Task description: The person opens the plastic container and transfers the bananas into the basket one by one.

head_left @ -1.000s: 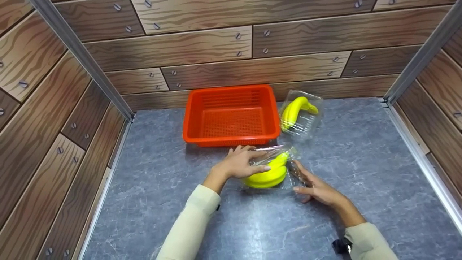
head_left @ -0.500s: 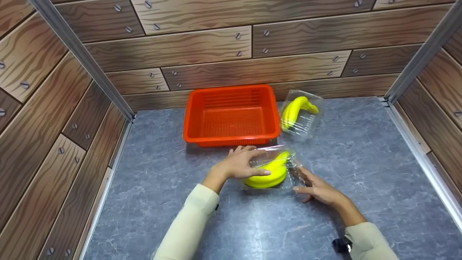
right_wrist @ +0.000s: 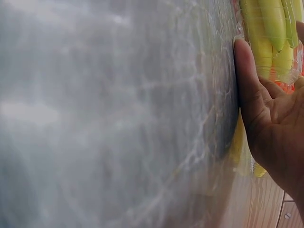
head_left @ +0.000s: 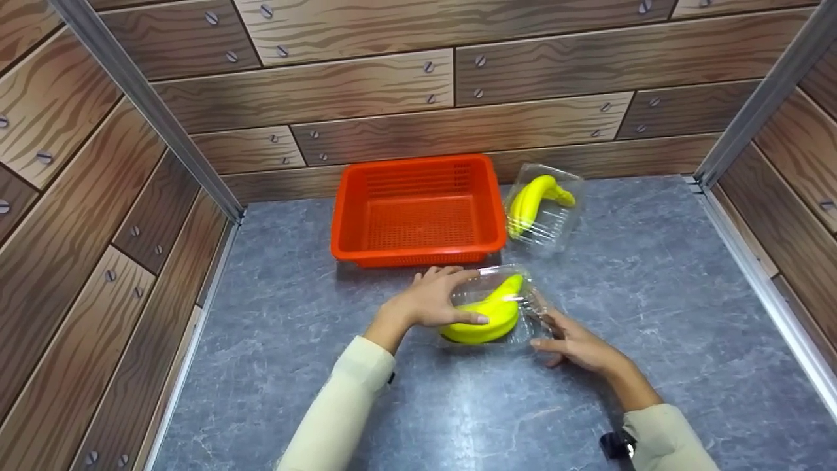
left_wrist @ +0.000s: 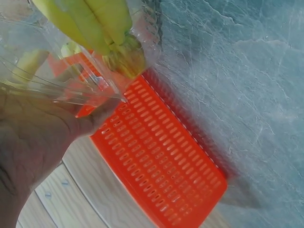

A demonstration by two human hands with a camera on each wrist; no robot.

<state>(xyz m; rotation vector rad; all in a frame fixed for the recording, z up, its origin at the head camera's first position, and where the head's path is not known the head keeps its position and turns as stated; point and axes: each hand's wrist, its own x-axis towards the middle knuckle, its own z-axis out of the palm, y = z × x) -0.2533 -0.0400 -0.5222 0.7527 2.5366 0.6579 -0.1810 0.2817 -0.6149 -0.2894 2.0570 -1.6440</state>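
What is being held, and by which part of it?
The nearer clear container of bananas: the left hand holds it by its left side. The right hand is at its right end, but whether it grips cannot be told.

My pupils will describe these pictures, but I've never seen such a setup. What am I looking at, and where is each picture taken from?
There is no robot here, just a person's two bare hands. The wide picture comes from a camera worn on the head, looking down; the two closer ones come from cameras on the left and right wrists. On the grey marbled surface stand a red basket and, to its right, a clear far container with bananas inside. A near container, also clear, holds a banana bunch. The left hand lies over its left side, and the right hand is at its right edge. Both look spread rather than clenched.
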